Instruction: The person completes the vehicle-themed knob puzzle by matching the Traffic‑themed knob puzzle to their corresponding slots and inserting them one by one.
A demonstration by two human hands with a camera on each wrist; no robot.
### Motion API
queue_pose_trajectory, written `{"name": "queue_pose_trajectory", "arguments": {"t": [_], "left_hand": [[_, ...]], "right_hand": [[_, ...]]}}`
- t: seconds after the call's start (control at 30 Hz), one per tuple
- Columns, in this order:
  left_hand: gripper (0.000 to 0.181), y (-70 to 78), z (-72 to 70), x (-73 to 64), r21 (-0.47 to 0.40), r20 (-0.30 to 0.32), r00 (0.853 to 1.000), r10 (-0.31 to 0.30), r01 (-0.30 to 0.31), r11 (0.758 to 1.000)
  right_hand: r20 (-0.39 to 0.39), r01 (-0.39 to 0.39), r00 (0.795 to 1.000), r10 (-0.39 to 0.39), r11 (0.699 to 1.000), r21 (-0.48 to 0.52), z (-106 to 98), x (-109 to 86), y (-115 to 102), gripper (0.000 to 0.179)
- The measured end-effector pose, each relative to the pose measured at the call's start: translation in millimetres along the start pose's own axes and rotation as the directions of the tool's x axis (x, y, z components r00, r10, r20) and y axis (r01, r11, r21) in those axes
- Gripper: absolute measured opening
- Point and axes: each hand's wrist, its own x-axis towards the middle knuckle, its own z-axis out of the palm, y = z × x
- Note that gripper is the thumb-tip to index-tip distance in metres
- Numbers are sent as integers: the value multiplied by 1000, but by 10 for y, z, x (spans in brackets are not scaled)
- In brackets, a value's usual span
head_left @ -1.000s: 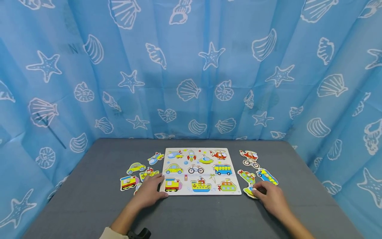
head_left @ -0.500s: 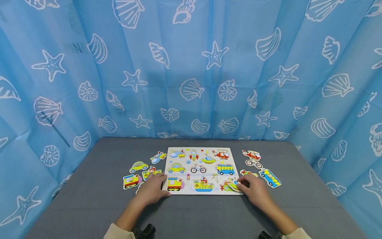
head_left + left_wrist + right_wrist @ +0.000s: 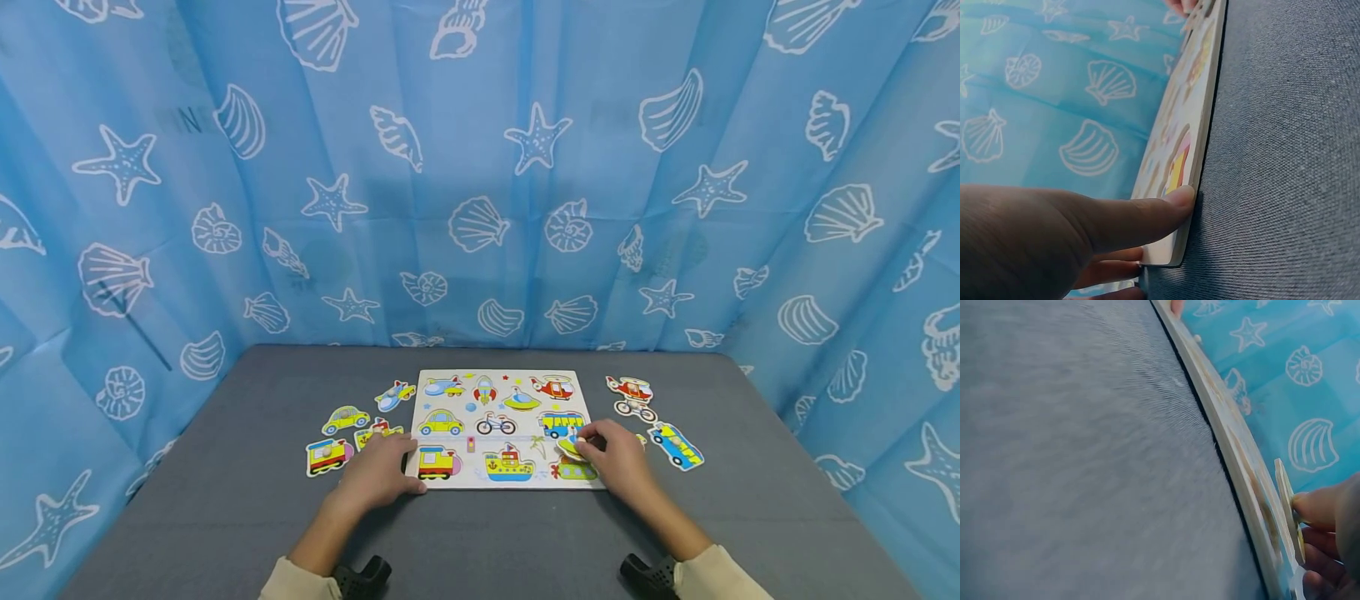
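A wooden peg puzzle board (image 3: pixel 474 477) with printed vehicles lies flat in the middle of the table in the head view. My left hand (image 3: pixel 375 472) rests at its near left corner. In the left wrist view the thumb (image 3: pixel 1141 220) lies straight along the board's front edge, while the fingers touch its left side. Over the board's right part, my right hand (image 3: pixel 618 460) pinches a yellow-green flying saucer piece (image 3: pixel 567 447), held above the submarine and bus pictures. The right wrist view shows this piece (image 3: pixel 1286 503) edge-on, tilted, close to the board's surface.
Left of the board lie a plane piece (image 3: pixel 394 396), a car piece (image 3: pixel 346 419), a train piece (image 3: pixel 328 457) and a partly covered ship piece (image 3: pixel 375 432). To its right are a helicopter (image 3: pixel 630 388), a bicycle (image 3: pixel 634 409) and a bus piece (image 3: pixel 677 447). Another piece is mostly hidden.
My right hand has taken the flying saucer piece from the right of the board and carried it leftward, then slightly farther away, over the board. My left hand stays at the corner.
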Motion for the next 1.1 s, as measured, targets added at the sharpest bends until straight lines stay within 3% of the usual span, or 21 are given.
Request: {"name": "queue_pose_trajectory", "arguments": {"t": [0.27,0.7,1.1], "left_hand": [[65,-4,10,-8,22,-3,1000,1,-1,1000],[67,-2,36,-10,47,-11,1000,8,-7,999],[67,38,11,-16,48,2,1000,-2,2,999]], "right_hand": [[-5,-8,1000,8,1000,7,110,209,-70,10],[14,-97,995,97,995,22,300,508,-137,9],[11,-60,998,60,998,12,465,720,-242,6]]}}
